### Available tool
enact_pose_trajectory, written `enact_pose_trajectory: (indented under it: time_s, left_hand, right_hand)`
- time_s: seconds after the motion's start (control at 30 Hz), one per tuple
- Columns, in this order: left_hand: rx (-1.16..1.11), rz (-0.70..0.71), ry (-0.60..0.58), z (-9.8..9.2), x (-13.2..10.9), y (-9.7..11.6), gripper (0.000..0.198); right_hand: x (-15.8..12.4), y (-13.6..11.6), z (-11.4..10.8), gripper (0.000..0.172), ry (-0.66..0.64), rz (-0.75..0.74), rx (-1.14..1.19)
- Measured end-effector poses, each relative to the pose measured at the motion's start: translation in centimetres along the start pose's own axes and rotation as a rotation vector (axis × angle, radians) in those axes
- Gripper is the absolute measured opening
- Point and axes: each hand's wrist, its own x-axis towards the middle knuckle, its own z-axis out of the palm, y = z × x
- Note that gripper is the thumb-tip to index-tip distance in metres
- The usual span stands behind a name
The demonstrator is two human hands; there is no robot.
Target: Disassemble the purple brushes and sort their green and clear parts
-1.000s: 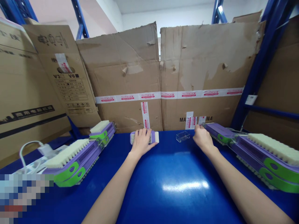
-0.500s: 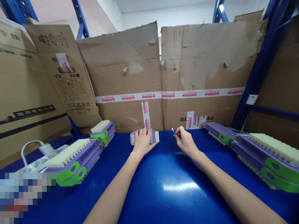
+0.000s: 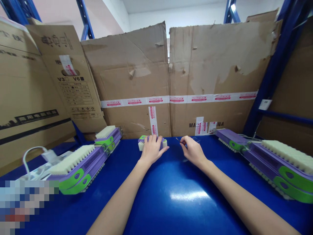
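Under my left hand point(image 3: 152, 150) is a small purple and green cleaning brush point(image 3: 141, 146) with cream pads, near the back of the blue surface. My fingers curl over its top, and much of it is hidden. My right hand point(image 3: 193, 150), a short way to the right, pinches a thin stick-like piece point(image 3: 178, 140) whose tip points left toward the brush. A faint clear or wire-like outline point(image 3: 196, 140) shows just behind my right knuckles; I cannot tell whether it belongs to the stick.
Purple and green brushes with cream pads stand at left point(image 3: 75, 166) and right point(image 3: 276, 163). A white plug point(image 3: 50, 157) with a cable sits at far left. Cardboard sheets point(image 3: 132, 78) wall off the back, between blue rack posts point(image 3: 265, 78).
The brush under my left hand has turned, and its green part now shows. The stick in my right hand has shifted left and lies lower, its white tip no longer standing up.
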Motion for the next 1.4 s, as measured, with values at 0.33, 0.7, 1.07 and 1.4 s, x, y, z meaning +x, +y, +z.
enact_pose_trajectory:
  time_s: [0.33,0.7,1.07,1.4]
  left_hand:
    - [-0.582,-0.129,0.115,-0.8,0.3,3.8,0.015]
    - [-1.132,-0.41,0.224,-1.7,1.6,1.5,0.024]
    - [-0.254,0.042,0.17,0.2,0.0,0.4,0.031]
    - [-0.056,0.017,0.024,1.3,-0.2,-1.5,0.042]
  right_hand:
    - [0.0,-1.5,0.3,0.017,0.08,-0.349,-0.019]
    - [-0.4,-1.2,0.3,0.039,-0.083,-0.091,0.117]
    - [0.0,-1.0,-0.3,0.031,-0.051,-0.093,0.081]
    - [0.3,-0.5,-1.0,0.03,-0.137,-0.01,-0.115]
